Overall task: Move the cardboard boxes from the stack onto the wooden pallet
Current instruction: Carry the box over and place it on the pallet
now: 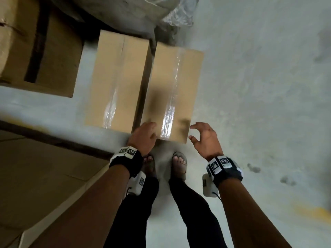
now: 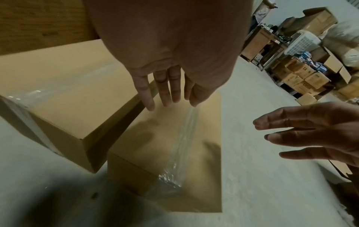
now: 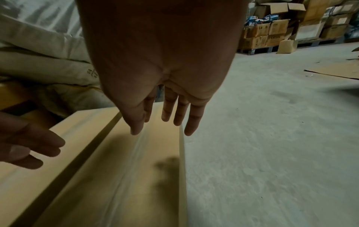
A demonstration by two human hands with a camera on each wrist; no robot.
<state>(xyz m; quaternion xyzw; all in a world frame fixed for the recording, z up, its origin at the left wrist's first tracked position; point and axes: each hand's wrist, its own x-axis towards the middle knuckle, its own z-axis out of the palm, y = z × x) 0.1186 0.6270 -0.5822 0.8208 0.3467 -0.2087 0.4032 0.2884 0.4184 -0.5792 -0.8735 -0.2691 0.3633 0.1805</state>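
Note:
Two taped cardboard boxes lie side by side on the concrete floor: the left box (image 1: 116,77) (image 2: 68,99) (image 3: 83,121) and the right box (image 1: 172,93) (image 2: 174,153) (image 3: 136,176). My left hand (image 1: 143,136) (image 2: 169,92) (image 3: 29,147) hovers over the right box's near left corner, fingers straight and holding nothing. My right hand (image 1: 202,138) (image 3: 165,119) (image 2: 310,133) is spread just outside that box's near right corner, also holding nothing. I cannot make out a wooden pallet for certain.
Larger cardboard boxes (image 1: 59,56) stand at upper left, and a flat brown cardboard surface (image 1: 44,176) lies at lower left. Pale sacks (image 3: 48,46) lie behind the boxes. My sandalled feet (image 1: 179,163) stand at the right box's near end. Bare floor (image 1: 259,86) spreads right; stacked boxes (image 3: 272,33) far off.

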